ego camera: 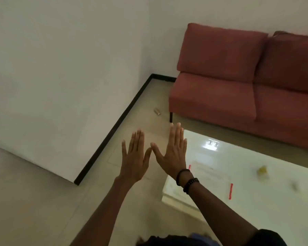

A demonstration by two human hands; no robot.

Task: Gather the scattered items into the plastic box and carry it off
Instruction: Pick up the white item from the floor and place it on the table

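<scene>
My left hand (136,155) and my right hand (172,151) are stretched out flat in front of me, palms down, fingers straight, thumbs nearly touching, holding nothing. They hover above the floor beside the left corner of a glossy white table (256,201). On the table lie a blurred yellowish item (262,169), a small greyish item (295,185) and a red stick-like piece (230,191). A small tan object (157,111) lies on the floor near the sofa leg. No plastic box is in view.
A dark-red two-seat sofa (238,82) stands behind the table against the white wall. A white wall (60,86) with a black skirting runs along the left. Beige floor tiles (34,201) spread at the lower left. Dark bracelets sit on my right wrist.
</scene>
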